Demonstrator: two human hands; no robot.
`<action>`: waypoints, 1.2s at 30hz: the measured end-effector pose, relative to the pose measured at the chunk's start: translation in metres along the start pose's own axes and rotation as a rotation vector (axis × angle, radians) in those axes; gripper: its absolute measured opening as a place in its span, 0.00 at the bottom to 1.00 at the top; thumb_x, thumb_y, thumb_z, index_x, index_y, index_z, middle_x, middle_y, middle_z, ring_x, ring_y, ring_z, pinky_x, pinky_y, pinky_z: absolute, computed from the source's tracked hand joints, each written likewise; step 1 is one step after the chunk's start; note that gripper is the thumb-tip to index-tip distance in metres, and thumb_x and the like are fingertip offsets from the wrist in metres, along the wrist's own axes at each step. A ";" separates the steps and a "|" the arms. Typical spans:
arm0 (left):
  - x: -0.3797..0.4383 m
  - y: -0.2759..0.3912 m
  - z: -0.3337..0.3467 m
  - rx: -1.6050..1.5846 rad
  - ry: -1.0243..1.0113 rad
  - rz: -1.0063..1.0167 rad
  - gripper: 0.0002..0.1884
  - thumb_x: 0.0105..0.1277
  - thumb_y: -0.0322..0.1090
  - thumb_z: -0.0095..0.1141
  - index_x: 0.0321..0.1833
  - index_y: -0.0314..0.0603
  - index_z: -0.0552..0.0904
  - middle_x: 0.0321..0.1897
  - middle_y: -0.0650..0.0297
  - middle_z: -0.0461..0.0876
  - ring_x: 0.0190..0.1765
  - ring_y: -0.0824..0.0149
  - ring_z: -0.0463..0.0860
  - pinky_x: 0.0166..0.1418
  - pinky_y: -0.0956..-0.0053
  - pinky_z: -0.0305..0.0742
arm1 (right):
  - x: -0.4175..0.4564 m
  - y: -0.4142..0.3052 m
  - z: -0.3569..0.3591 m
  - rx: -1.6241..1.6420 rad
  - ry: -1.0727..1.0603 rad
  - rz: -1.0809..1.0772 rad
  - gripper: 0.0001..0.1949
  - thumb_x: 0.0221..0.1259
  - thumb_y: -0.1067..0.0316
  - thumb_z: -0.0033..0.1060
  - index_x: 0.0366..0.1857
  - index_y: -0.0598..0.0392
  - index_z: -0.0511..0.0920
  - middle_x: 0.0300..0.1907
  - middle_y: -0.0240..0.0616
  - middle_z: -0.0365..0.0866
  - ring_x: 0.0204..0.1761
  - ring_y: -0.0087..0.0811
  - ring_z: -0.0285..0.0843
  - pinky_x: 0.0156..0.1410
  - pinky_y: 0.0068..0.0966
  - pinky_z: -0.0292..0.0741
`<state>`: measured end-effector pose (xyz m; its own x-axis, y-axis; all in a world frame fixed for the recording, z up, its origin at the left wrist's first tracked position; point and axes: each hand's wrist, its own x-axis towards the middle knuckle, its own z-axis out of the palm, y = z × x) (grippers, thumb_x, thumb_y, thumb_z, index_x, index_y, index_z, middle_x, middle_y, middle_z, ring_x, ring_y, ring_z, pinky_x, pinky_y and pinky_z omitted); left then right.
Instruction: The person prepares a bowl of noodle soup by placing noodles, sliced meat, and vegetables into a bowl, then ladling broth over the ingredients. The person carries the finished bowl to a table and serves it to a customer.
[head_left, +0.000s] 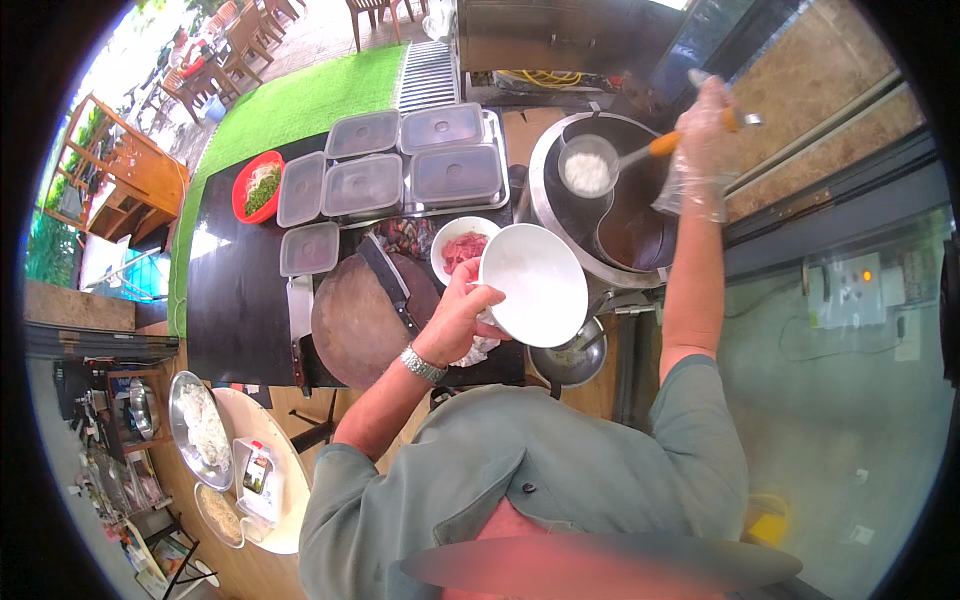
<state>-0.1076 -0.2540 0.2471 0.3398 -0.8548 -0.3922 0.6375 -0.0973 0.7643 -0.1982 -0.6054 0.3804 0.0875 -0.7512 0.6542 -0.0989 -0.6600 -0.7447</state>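
My left hand (459, 309), with a metal watch at the wrist, grips a white bowl (534, 289) by its rim. The bowl is tilted and nothing shows inside it. In a clear plastic glove, my right hand (701, 146) holds a mesh strainer (589, 144) by its orange handle (664, 145). White noodles (587, 175) lie in the strainer, above a large round metal pot (541, 176). Curved dividers and brownish liquid (637, 229) show within the pot. Another white bowl (487, 223), with raw sliced meat (465, 250), stands partly behind the held bowl.
On the black table (240, 300) are several lidded containers (365, 184), a red bowl of greens (259, 187), a round chopping board (360, 322) with a cleaver (386, 274), and another knife (300, 322). A metal bowl (570, 364) is below the pot. Noodles fill a basin (180, 409) at left.
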 end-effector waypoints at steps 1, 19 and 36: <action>0.001 0.001 -0.003 -0.019 0.006 0.026 0.37 0.66 0.31 0.58 0.76 0.41 0.56 0.64 0.50 0.73 0.59 0.56 0.85 0.42 0.56 0.93 | 0.007 -0.017 -0.004 0.106 -0.006 0.060 0.17 0.77 0.55 0.57 0.46 0.60 0.87 0.33 0.35 0.88 0.38 0.29 0.84 0.48 0.31 0.78; 0.000 0.060 -0.020 -0.152 0.184 0.345 0.38 0.67 0.36 0.58 0.75 0.36 0.54 0.60 0.46 0.73 0.60 0.51 0.85 0.43 0.54 0.93 | -0.051 -0.113 -0.041 0.696 -0.158 -0.303 0.07 0.66 0.68 0.64 0.28 0.52 0.79 0.24 0.29 0.74 0.28 0.26 0.72 0.36 0.29 0.72; -0.053 0.132 -0.069 -0.381 0.154 0.601 0.27 0.69 0.35 0.52 0.69 0.34 0.64 0.63 0.44 0.76 0.62 0.45 0.83 0.55 0.45 0.90 | -0.168 -0.262 -0.014 0.820 -0.680 -1.601 0.10 0.53 0.70 0.61 0.20 0.49 0.68 0.23 0.30 0.67 0.24 0.29 0.70 0.30 0.29 0.70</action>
<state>0.0062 -0.1864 0.3335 0.7823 -0.6209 -0.0500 0.4977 0.5747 0.6497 -0.2004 -0.3059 0.4673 -0.0561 0.7251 0.6863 0.8572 -0.3175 0.4055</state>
